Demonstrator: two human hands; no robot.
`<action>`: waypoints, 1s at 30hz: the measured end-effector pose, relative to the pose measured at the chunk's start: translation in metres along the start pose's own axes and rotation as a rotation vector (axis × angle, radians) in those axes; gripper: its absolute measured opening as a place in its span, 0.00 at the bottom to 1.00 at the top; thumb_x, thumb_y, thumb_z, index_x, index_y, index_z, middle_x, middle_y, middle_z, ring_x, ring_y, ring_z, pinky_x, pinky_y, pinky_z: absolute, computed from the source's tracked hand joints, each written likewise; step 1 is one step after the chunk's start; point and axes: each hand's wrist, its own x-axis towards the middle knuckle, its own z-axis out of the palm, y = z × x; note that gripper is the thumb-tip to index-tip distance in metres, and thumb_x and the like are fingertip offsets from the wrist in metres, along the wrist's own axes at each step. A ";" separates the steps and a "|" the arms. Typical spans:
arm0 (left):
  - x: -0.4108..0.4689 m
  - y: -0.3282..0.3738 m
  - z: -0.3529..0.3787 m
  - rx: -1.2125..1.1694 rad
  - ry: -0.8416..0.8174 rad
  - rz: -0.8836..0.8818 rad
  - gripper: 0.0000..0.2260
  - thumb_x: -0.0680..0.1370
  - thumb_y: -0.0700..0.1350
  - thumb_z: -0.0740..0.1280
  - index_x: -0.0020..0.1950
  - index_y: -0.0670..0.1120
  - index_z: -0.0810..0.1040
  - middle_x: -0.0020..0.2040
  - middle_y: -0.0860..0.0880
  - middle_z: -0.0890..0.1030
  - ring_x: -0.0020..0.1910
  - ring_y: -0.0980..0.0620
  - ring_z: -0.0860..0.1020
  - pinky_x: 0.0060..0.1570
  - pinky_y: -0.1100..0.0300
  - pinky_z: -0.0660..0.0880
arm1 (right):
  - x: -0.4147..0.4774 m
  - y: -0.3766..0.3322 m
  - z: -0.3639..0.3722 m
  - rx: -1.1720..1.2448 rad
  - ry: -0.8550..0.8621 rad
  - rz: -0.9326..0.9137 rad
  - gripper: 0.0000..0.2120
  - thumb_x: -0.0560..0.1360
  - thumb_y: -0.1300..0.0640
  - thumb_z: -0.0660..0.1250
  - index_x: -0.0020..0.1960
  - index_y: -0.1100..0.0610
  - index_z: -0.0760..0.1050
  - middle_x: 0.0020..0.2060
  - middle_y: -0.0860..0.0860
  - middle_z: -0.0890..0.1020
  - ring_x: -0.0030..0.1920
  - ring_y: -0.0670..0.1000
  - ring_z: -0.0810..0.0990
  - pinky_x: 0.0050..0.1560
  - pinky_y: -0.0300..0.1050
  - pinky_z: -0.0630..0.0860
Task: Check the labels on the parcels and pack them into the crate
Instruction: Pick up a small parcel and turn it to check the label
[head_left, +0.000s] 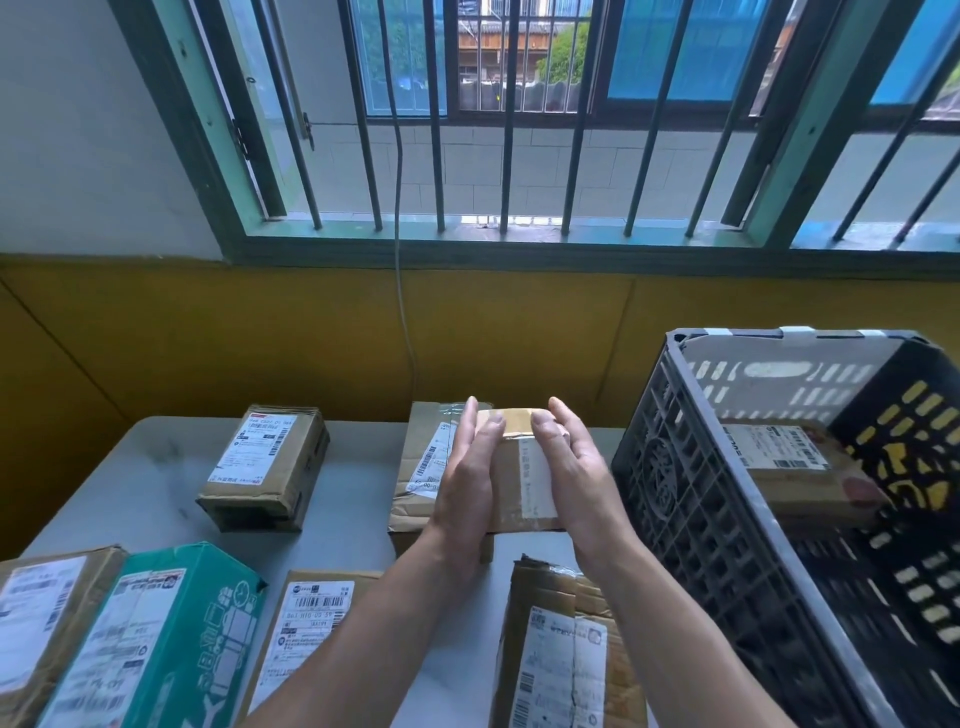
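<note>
Parcel sorting rm: labelled parcels (262, 465), crate (727, 519), barred window (509, 119).

Daylight enters a barred, green-framed window (519, 130) above a yellow wall panel (208, 338) and grey table (130, 467).

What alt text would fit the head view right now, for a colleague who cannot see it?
Both hands, left hand and right hand, clasp a small taped cardboard parcel between flat palms above a grey table. A black crate at right already holds one labelled parcel; six more labelled parcels lie around.
</note>
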 end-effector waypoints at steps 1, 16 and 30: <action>0.000 0.001 0.000 -0.038 -0.012 -0.036 0.39 0.72 0.68 0.62 0.81 0.58 0.61 0.68 0.44 0.78 0.62 0.43 0.82 0.57 0.44 0.82 | 0.001 0.001 -0.001 0.016 0.006 -0.004 0.27 0.79 0.41 0.63 0.77 0.42 0.64 0.60 0.42 0.79 0.57 0.46 0.82 0.60 0.53 0.81; 0.002 0.002 -0.008 -0.225 -0.066 0.015 0.36 0.71 0.40 0.68 0.79 0.53 0.63 0.67 0.40 0.80 0.60 0.36 0.83 0.54 0.39 0.81 | 0.007 0.008 -0.009 0.185 -0.089 0.055 0.15 0.81 0.58 0.64 0.63 0.42 0.74 0.55 0.46 0.86 0.53 0.50 0.85 0.49 0.47 0.82; 0.001 0.006 -0.010 -0.266 0.027 0.060 0.26 0.68 0.39 0.67 0.67 0.51 0.74 0.49 0.51 0.88 0.48 0.50 0.86 0.51 0.47 0.82 | 0.011 0.011 -0.016 0.238 -0.074 0.062 0.20 0.79 0.63 0.65 0.68 0.48 0.74 0.58 0.52 0.85 0.59 0.57 0.83 0.58 0.55 0.80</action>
